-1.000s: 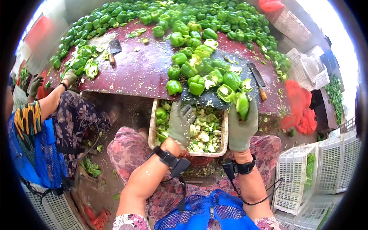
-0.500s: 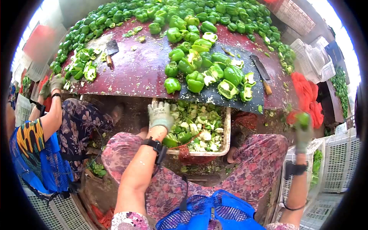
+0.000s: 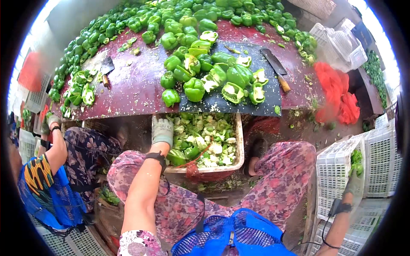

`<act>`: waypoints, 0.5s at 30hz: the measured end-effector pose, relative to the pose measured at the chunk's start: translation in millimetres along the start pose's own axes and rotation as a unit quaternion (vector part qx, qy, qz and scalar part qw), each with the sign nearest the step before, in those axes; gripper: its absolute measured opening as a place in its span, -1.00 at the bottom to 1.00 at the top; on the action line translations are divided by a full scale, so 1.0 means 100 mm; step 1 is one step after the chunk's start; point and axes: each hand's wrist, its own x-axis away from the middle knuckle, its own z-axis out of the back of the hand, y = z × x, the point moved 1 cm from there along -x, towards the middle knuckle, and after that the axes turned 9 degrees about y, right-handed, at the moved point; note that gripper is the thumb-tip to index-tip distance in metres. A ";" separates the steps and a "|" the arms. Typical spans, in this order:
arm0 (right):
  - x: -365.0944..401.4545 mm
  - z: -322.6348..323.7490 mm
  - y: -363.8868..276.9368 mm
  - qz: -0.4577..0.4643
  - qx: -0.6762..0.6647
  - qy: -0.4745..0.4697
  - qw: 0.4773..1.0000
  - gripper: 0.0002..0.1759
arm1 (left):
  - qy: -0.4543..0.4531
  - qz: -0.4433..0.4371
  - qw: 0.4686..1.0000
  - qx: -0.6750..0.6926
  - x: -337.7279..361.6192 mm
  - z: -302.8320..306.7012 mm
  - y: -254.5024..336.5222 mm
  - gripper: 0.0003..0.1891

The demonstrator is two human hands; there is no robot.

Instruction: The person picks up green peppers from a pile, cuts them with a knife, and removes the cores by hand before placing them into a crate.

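My left hand (image 3: 162, 132), in a pale work glove, grips the left rim of a white tray (image 3: 240, 145) under the table's front edge. Chopped green pepper pieces (image 3: 200, 138) fill that tray. Far to the right, my gloved right hand (image 3: 352, 184) is down at a white plastic crate (image 3: 335, 164), its fingers blurred. Something green (image 3: 356, 162) shows right at its fingertips; I cannot tell whether the hand holds it. On a dark board (image 3: 205, 106) ahead lie whole and cut green peppers (image 3: 194, 89). A cleaver (image 3: 275, 68) with a wooden handle rests at the board's right.
Green peppers (image 3: 98, 38) are heaped along the back of the red table (image 3: 132, 94). Another cleaver (image 3: 106, 70) lies at left. A person in a blue vest (image 3: 64, 196) sits at my left. Red netting (image 3: 335, 94) and a white basket (image 3: 339, 49) stand at right.
My right hand has swung down and outward to the crate, from beside the red netting where it held a green pepper. My left hand stays at the tray; the view has shifted slightly.
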 end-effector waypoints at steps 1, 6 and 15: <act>0.11 -0.15 0.13 -0.010 -0.037 0.003 0.999 -0.31 | 0.005 -0.003 0.999 0.036 0.01 0.04 -0.06 -0.62; 0.41 -0.47 0.33 -0.092 -0.211 -0.061 0.971 -0.32 | -0.030 0.204 0.594 0.778 0.32 0.55 -0.21 -0.50; 0.73 -0.52 0.20 -0.168 -0.284 -0.125 0.936 -0.47 | -0.180 0.119 0.067 0.974 0.50 0.68 0.05 -0.54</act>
